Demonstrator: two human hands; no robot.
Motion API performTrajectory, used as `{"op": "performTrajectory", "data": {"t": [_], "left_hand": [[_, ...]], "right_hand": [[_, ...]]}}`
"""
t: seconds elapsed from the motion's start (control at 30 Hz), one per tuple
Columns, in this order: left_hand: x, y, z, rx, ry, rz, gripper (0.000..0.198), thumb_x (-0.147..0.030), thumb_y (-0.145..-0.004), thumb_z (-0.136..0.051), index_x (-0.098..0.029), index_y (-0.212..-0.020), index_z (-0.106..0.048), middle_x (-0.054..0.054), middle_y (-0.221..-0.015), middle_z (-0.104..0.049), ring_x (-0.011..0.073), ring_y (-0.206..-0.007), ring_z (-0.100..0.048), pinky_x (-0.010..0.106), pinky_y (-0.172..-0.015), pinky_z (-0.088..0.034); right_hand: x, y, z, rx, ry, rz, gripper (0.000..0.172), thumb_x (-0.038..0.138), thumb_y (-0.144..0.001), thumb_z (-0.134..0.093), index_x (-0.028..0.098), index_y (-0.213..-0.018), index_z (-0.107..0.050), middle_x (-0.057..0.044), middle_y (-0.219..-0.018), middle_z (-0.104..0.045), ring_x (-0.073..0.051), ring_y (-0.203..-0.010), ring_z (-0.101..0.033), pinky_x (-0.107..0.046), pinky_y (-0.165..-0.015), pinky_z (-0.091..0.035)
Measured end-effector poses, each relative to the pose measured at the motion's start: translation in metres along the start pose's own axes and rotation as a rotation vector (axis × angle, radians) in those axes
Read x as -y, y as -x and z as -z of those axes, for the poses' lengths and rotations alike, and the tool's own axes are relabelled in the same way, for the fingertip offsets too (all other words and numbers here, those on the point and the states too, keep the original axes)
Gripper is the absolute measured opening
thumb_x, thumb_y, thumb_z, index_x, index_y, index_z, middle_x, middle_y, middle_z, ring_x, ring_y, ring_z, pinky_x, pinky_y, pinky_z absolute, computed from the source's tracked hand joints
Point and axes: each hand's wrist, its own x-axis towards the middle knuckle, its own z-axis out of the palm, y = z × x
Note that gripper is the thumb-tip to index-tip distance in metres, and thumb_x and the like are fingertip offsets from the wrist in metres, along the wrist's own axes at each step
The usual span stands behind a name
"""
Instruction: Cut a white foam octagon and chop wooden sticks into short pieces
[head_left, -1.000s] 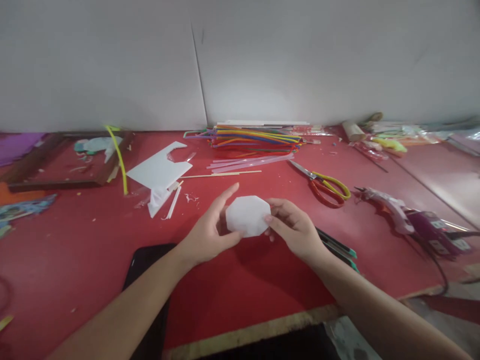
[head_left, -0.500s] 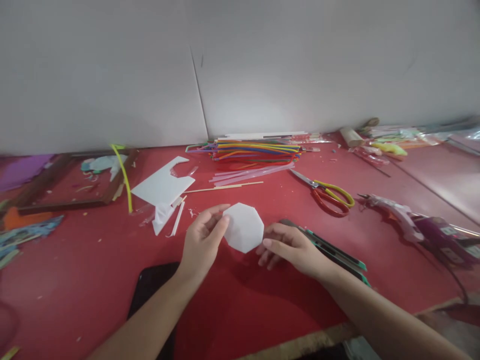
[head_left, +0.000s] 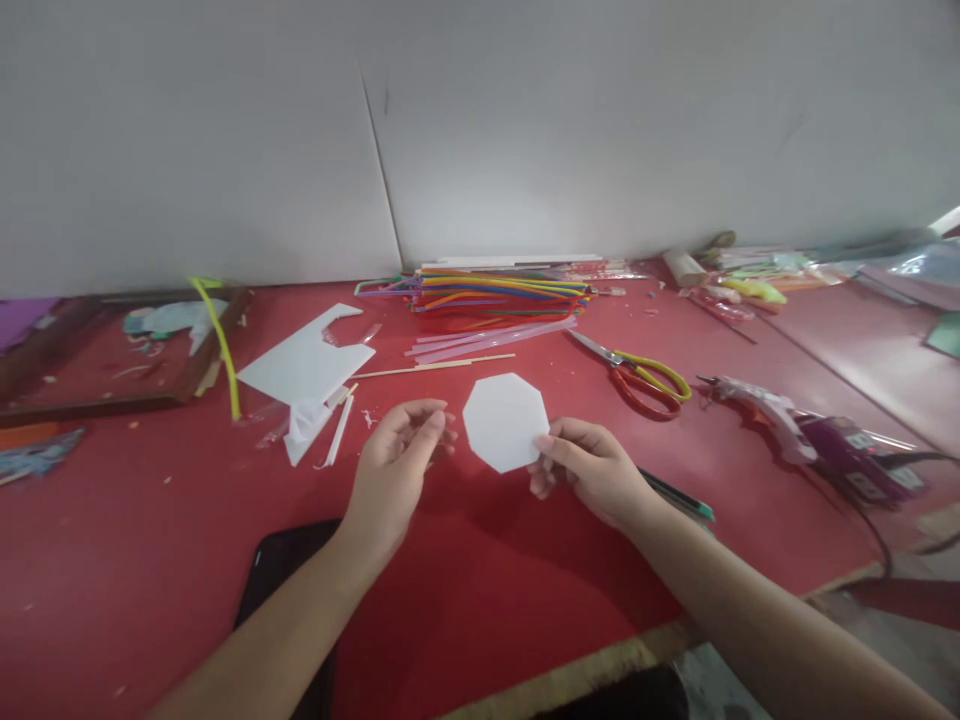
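A white octagonal piece of card [head_left: 506,422] is held up over the red table, pinched at its lower right edge between the thumb and fingers of my right hand [head_left: 589,465]. To the left of the card, my left hand [head_left: 401,460] is apart from it, with its fingers loosely curled and nothing in them. A white sheet with a cut-out notch [head_left: 304,360] lies beyond my left hand. Partly under my right forearm is a black and green cutter knife [head_left: 679,492]. Under my left forearm lies a black phone-like slab [head_left: 281,560].
Red-and-yellow-handled scissors [head_left: 649,383] and a glue gun [head_left: 772,415] lie to the right. Colourful pipe cleaners [head_left: 502,293] are bundled near the wall. A brown frame [head_left: 97,405] with scraps and a yellow strip [head_left: 221,345] are at the left.
My left hand has let go of the octagonal card. My right hand now grips its edge, and the card has moved slightly right and up. The view has shifted a little.
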Motion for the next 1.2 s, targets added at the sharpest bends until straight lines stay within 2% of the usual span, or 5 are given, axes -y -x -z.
{"op": "performTrajectory", "data": {"t": [0.4, 0.63, 0.77, 0.97, 1.2], "left_hand": [[-0.007, 0.003, -0.001, 0.020, 0.078, -0.020, 0.027, -0.047, -0.092, -0.053, -0.022, -0.099, -0.062, -0.009, -0.052, -0.036, 0.0075, -0.046, -0.034, 0.021, -0.051, -0.048], [-0.007, 0.004, 0.000, 0.239, 0.076, 0.048, 0.039, -0.049, -0.089, -0.057, -0.022, -0.118, -0.057, 0.009, -0.109, -0.067, 0.0218, -0.093, -0.066, 0.031, -0.069, -0.057], [-0.010, 0.008, -0.002, 0.360, 0.050, 0.013, 0.074, -0.039, -0.082, -0.069, -0.024, -0.144, -0.032, 0.013, -0.125, -0.063, 0.0266, -0.111, -0.063, 0.039, -0.088, -0.056], [-0.005, 0.011, 0.003, 0.495, -0.243, -0.091, 0.123, -0.032, -0.057, -0.090, -0.030, -0.151, -0.011, 0.015, -0.150, -0.038, 0.0332, -0.131, -0.047, 0.051, -0.107, -0.043], [-0.004, 0.008, 0.012, 0.497, -0.417, -0.146, 0.113, -0.039, -0.058, -0.088, -0.032, -0.148, -0.021, 0.014, -0.150, -0.038, 0.0354, -0.134, -0.043, 0.055, -0.108, -0.039]], "right_hand": [[0.001, 0.001, -0.003, 0.010, 0.036, 0.002, 0.029, 0.043, -0.080, -0.072, 0.016, -0.073, -0.067, -0.002, -0.068, -0.070, -0.013, -0.054, -0.067, -0.024, -0.052, -0.054], [0.003, 0.004, -0.009, 0.055, 0.091, -0.049, 0.033, 0.047, -0.078, -0.072, 0.015, -0.072, -0.068, -0.004, -0.070, -0.072, -0.013, -0.055, -0.067, -0.026, -0.054, -0.055], [0.002, 0.006, -0.010, 0.048, 0.127, -0.063, 0.033, 0.047, -0.081, -0.070, 0.016, -0.073, -0.068, -0.003, -0.067, -0.072, -0.012, -0.054, -0.067, -0.023, -0.054, -0.052], [-0.001, 0.007, -0.011, 0.085, 0.087, -0.097, 0.033, 0.047, -0.082, -0.069, 0.015, -0.074, -0.066, -0.003, -0.067, -0.071, -0.014, -0.054, -0.067, -0.025, -0.055, -0.053], [-0.001, 0.012, -0.009, 0.158, 0.068, -0.113, 0.029, 0.041, -0.085, -0.067, 0.016, -0.071, -0.063, -0.004, -0.063, -0.070, -0.015, -0.054, -0.067, -0.027, -0.056, -0.053]]}}
